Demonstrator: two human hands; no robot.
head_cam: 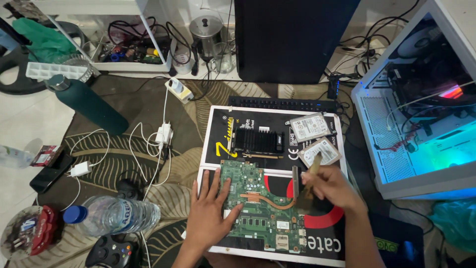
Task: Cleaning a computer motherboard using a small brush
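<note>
A green laptop motherboard [263, 208] with a copper heat pipe [270, 200] lies on a flat printed box [317, 238]. My left hand [210, 213] rests flat on the board's left side, fingers spread. Over the board's right edge my right hand [331, 187] grips a small brush [312, 171], bristle end near the heat sink fins [295, 181]. Behind the board lie a black graphics card [258, 141] and two silver hard drives [311, 126], [320, 151].
An open, lit white computer case [421, 114] stands at right. A black tower [287, 39] and keyboard [282, 104] sit behind. At left: a clear water bottle [111, 216], green flask [87, 104], chargers with white cables [163, 134], a phone [49, 173], a game controller [111, 253].
</note>
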